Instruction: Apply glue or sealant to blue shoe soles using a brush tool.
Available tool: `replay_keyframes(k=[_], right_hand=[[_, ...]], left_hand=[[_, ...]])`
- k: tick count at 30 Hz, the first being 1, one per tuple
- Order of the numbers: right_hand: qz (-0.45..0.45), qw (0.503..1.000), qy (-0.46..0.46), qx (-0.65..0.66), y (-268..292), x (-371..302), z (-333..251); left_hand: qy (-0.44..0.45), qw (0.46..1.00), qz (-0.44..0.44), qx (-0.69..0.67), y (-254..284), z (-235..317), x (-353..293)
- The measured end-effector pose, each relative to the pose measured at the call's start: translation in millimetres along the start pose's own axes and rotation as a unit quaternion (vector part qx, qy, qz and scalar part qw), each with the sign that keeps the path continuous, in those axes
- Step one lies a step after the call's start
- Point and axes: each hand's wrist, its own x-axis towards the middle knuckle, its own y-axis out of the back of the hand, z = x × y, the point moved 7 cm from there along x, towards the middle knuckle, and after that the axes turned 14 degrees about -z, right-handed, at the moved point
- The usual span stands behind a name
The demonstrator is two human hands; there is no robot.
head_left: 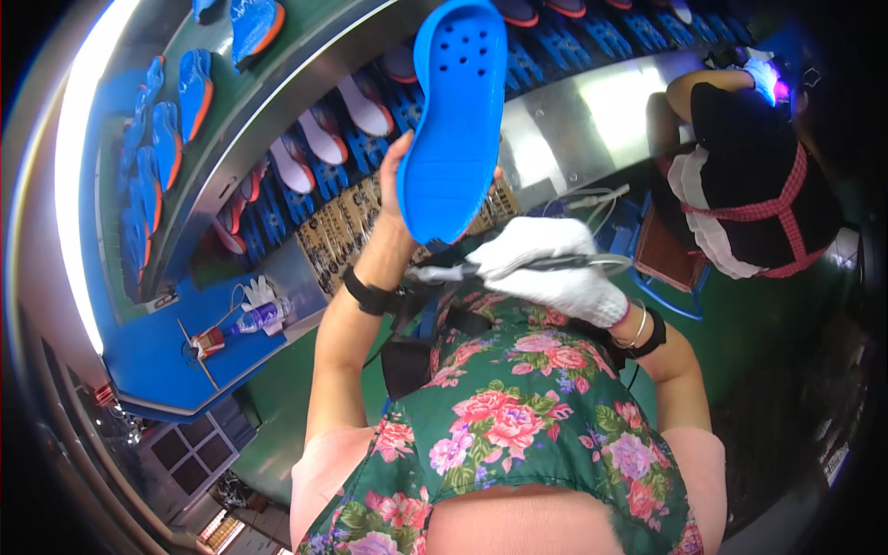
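Observation:
A blue shoe sole (pixel 453 139) stands upright in front of me, its toe end with a group of round holes pointing up and away. My bare left hand (pixel 392 185) is closed around it, thumb on the left edge and fingertips showing at the right edge. Just below the heel, my right hand (pixel 546 268) in a white knitted glove grips a slim pen-like tool (pixel 439 274). Its pale tip points left, apart from the sole, and a grey cable or tube seems to run along the glove. The exact kind of tool cannot be made out.
Behind the sole runs a metal-edged line (pixel 555 139) with blue racks and several pale shoe parts. More blue soles with orange edges (pixel 194 88) lie on a green belt at left. A bottle (pixel 259 316) stands on a blue table. At right, a co-worker (pixel 749 176) sits by a stool.

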Motion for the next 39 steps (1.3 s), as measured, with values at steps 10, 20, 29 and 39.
replay_keyframes(k=[10,20,29,39], right_hand=[[0.162,0.850,0.149,-0.479,81.3,31.3,-58.1],[0.272,0.957,0.074,0.073,109.4,-30.2,-40.3],[0.284,0.956,-0.057,0.041,98.2,-30.7,24.0],[0.247,0.966,-0.066,-0.035,98.6,-24.0,52.2]], left_hand=[[-0.026,0.998,0.026,-0.049,-23.1,-46.7,8.2],[-0.097,0.984,-0.133,0.072,-92.1,40.0,19.7],[-0.313,0.946,-0.014,-0.083,-58.6,222.3,104.7],[-0.278,0.950,-0.022,-0.145,-37.4,274.7,115.7]])
